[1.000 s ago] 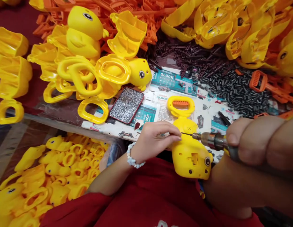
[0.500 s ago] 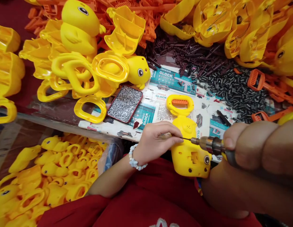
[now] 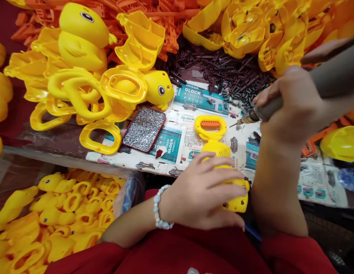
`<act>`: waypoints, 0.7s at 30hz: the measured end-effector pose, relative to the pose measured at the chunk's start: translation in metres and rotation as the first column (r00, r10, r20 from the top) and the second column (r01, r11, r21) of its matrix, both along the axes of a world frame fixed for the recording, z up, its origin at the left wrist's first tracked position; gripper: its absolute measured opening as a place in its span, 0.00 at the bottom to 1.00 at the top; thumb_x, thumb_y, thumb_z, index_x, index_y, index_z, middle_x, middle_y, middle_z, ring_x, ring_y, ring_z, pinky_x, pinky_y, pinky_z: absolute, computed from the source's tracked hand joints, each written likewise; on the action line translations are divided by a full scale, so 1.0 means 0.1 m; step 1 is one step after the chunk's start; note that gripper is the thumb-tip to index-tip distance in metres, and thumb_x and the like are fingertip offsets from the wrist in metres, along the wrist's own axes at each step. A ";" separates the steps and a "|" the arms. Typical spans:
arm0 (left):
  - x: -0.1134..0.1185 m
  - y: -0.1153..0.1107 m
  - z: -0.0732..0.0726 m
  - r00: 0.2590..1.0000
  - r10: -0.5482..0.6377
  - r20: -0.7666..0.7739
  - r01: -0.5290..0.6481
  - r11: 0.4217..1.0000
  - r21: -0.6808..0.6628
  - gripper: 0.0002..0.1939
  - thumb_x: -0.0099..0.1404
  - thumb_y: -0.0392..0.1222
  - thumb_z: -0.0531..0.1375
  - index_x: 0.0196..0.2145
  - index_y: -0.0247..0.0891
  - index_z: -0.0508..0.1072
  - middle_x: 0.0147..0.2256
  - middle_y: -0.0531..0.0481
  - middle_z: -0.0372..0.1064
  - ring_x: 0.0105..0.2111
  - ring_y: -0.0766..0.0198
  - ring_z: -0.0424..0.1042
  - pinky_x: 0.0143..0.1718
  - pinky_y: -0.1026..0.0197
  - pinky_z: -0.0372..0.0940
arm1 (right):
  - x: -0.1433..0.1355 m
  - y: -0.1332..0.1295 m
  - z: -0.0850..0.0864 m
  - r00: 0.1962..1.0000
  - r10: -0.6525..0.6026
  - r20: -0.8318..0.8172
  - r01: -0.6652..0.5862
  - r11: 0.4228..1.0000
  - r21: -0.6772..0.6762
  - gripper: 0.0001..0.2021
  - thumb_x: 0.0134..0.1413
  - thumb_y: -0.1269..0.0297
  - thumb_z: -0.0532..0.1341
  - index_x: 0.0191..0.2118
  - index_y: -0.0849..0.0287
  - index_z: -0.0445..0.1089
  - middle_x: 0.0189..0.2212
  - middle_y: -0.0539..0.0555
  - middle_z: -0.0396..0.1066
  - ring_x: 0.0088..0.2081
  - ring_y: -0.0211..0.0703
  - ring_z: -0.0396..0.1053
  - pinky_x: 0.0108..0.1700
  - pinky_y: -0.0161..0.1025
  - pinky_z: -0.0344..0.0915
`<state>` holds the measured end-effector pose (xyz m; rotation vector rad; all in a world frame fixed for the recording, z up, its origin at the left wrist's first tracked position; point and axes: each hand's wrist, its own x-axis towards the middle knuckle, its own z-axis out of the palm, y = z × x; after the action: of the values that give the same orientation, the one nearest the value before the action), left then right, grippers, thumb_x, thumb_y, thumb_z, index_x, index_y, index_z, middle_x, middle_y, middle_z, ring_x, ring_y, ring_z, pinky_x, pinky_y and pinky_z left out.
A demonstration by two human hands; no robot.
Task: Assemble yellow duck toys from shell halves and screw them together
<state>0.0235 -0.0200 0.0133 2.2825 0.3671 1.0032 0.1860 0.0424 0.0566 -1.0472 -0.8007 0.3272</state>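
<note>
The yellow duck toy [image 3: 215,147] lies at the table's front edge, its handle [image 3: 210,127] pointing away from me. Over its body is my left hand [image 3: 202,190], fingers spread and stretched across it; whether they press on it I cannot tell. Much of the toy is hidden under this hand. My right hand [image 3: 291,102] is wrapped round a grey electric screwdriver [image 3: 269,108], raised to the right of the toy. Its thin bit points left, apart from the toy. Left of the handle, a shallow tray [image 3: 164,120] holds many small screws [image 3: 144,129].
Yellow duck shells and rings [image 3: 101,137] pile up at the left. Orange parts [image 3: 171,19], dark pins [image 3: 213,64] and more yellow shells [image 3: 245,28] cover the back. A lined box of yellow pieces [image 3: 133,194] stands below at the left.
The screwdriver has lifted off the toy and swung up and away. My left hand has let go of the bit's tip and moved right, spreading over the toy.
</note>
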 end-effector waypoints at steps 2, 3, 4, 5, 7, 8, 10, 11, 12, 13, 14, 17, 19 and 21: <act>0.05 -0.08 0.00 0.997 -0.073 -0.019 0.074 0.996 0.049 0.16 0.65 0.53 0.57 0.39 0.37 0.72 0.44 0.49 0.75 0.52 0.57 0.67 0.59 0.51 0.52 | 0.10 0.14 -0.05 0.990 -0.005 0.137 -0.009 0.995 0.101 0.05 0.46 0.77 0.58 0.30 0.64 0.60 0.33 0.40 0.63 0.19 0.29 0.65 0.21 0.27 0.58; 0.08 -0.11 -0.02 0.995 -0.094 -0.027 0.096 0.993 0.073 0.16 0.66 0.53 0.56 0.38 0.37 0.72 0.45 0.49 0.75 0.53 0.57 0.66 0.60 0.50 0.51 | 0.14 0.19 -0.09 0.986 -0.005 0.166 -0.015 0.993 0.121 0.05 0.46 0.77 0.57 0.30 0.64 0.60 0.32 0.40 0.63 0.17 0.28 0.63 0.20 0.27 0.57; 0.11 -0.12 -0.04 0.993 -0.111 -0.045 0.115 0.989 0.094 0.16 0.67 0.53 0.55 0.39 0.37 0.72 0.46 0.48 0.74 0.53 0.56 0.66 0.59 0.50 0.51 | 0.17 0.22 -0.12 0.985 0.007 0.171 -0.027 0.993 0.117 0.04 0.47 0.78 0.56 0.30 0.64 0.59 0.29 0.40 0.62 0.16 0.27 0.61 0.20 0.26 0.56; 0.14 -0.13 -0.07 0.989 -0.125 -0.074 0.133 0.985 0.108 0.17 0.67 0.53 0.54 0.39 0.36 0.72 0.47 0.48 0.74 0.54 0.56 0.65 0.59 0.50 0.51 | 0.19 0.24 -0.16 0.985 0.020 0.170 -0.039 0.993 0.109 0.05 0.48 0.78 0.56 0.29 0.64 0.59 0.26 0.40 0.60 0.16 0.28 0.61 0.20 0.26 0.56; 0.18 -0.12 -0.14 0.980 -0.140 -0.141 0.155 0.983 0.100 0.18 0.66 0.54 0.54 0.41 0.36 0.72 0.49 0.47 0.72 0.55 0.55 0.64 0.58 0.50 0.52 | 0.19 0.26 -0.23 0.982 0.051 0.181 -0.070 0.992 0.101 0.06 0.48 0.80 0.55 0.28 0.65 0.57 0.21 0.40 0.55 0.16 0.29 0.61 0.20 0.24 0.55; 0.20 -0.12 -0.17 0.977 -0.141 -0.160 0.156 0.984 0.088 0.18 0.66 0.54 0.55 0.42 0.37 0.72 0.49 0.47 0.72 0.55 0.56 0.64 0.58 0.51 0.52 | 0.19 0.26 -0.26 0.980 0.069 0.187 -0.090 0.990 0.106 0.07 0.49 0.81 0.55 0.27 0.64 0.56 0.20 0.40 0.53 0.17 0.30 0.62 0.19 0.23 0.55; 0.21 -0.11 -0.22 0.979 -0.130 -0.155 0.141 0.988 0.063 0.17 0.65 0.52 0.55 0.43 0.38 0.71 0.50 0.48 0.72 0.54 0.57 0.64 0.58 0.52 0.52 | 0.20 0.26 -0.30 0.976 0.091 0.198 -0.117 0.985 0.125 0.09 0.49 0.82 0.54 0.27 0.64 0.55 0.21 0.41 0.52 0.17 0.31 0.62 0.18 0.22 0.56; 0.21 -0.10 -0.23 0.983 -0.124 -0.135 0.132 0.990 0.054 0.16 0.65 0.52 0.56 0.43 0.38 0.71 0.49 0.48 0.72 0.54 0.58 0.65 0.58 0.52 0.52 | 0.21 0.25 -0.32 0.975 0.090 0.202 -0.119 0.983 0.138 0.09 0.50 0.82 0.54 0.27 0.64 0.55 0.22 0.42 0.52 0.17 0.31 0.62 0.17 0.23 0.57; 0.20 -0.10 -0.24 0.986 -0.120 -0.113 0.126 0.991 0.047 0.16 0.65 0.52 0.56 0.42 0.38 0.71 0.49 0.48 0.72 0.54 0.58 0.65 0.57 0.53 0.52 | 0.21 0.25 -0.33 0.974 0.089 0.209 -0.121 0.982 0.145 0.09 0.50 0.82 0.55 0.28 0.64 0.55 0.23 0.43 0.53 0.17 0.31 0.62 0.16 0.24 0.57; 0.20 -0.10 -0.25 0.988 -0.120 -0.094 0.124 0.991 0.043 0.16 0.65 0.52 0.56 0.42 0.37 0.71 0.48 0.49 0.72 0.54 0.58 0.65 0.57 0.53 0.52 | 0.21 0.25 -0.34 0.973 0.083 0.213 -0.116 0.982 0.150 0.08 0.50 0.82 0.55 0.29 0.64 0.55 0.24 0.43 0.54 0.17 0.31 0.62 0.16 0.24 0.58; 0.19 -0.10 -0.26 0.990 -0.120 -0.077 0.123 0.992 0.040 0.16 0.64 0.51 0.57 0.42 0.37 0.71 0.47 0.49 0.73 0.53 0.58 0.66 0.57 0.53 0.52 | 0.21 0.24 -0.35 0.974 0.069 0.215 -0.104 0.982 0.155 0.08 0.50 0.81 0.55 0.30 0.64 0.55 0.25 0.44 0.55 0.17 0.30 0.61 0.15 0.25 0.58; 0.18 -0.10 -0.27 0.992 -0.118 -0.053 0.120 0.992 0.040 0.15 0.63 0.50 0.58 0.42 0.37 0.70 0.47 0.48 0.73 0.52 0.57 0.67 0.57 0.52 0.52 | 0.13 0.20 -0.36 0.973 0.009 0.230 -0.048 0.985 0.165 0.08 0.50 0.81 0.56 0.32 0.64 0.56 0.29 0.46 0.58 0.17 0.28 0.61 0.15 0.25 0.60; 0.17 -0.11 -0.26 0.990 -0.127 -0.060 0.130 0.991 0.040 0.15 0.63 0.50 0.58 0.42 0.37 0.70 0.47 0.48 0.73 0.53 0.57 0.67 0.57 0.52 0.53 | 0.06 0.15 -0.37 0.969 -0.054 0.239 0.010 0.983 0.183 0.07 0.51 0.80 0.56 0.32 0.64 0.56 0.30 0.47 0.59 0.17 0.27 0.61 0.16 0.25 0.61; 0.13 -0.10 -0.23 0.986 -0.160 -0.050 0.161 0.986 0.030 0.16 0.62 0.51 0.59 0.42 0.37 0.70 0.47 0.47 0.74 0.52 0.57 0.67 0.57 0.52 0.55 | 0.02 0.07 -0.36 0.969 -0.117 0.219 0.073 0.978 0.197 0.07 0.52 0.79 0.57 0.32 0.63 0.57 0.31 0.47 0.59 0.18 0.26 0.61 0.18 0.26 0.63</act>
<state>0.0364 -0.0296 -0.0092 2.3281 0.1834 0.8812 0.1878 0.0492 0.0206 -0.9523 -0.9655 0.0461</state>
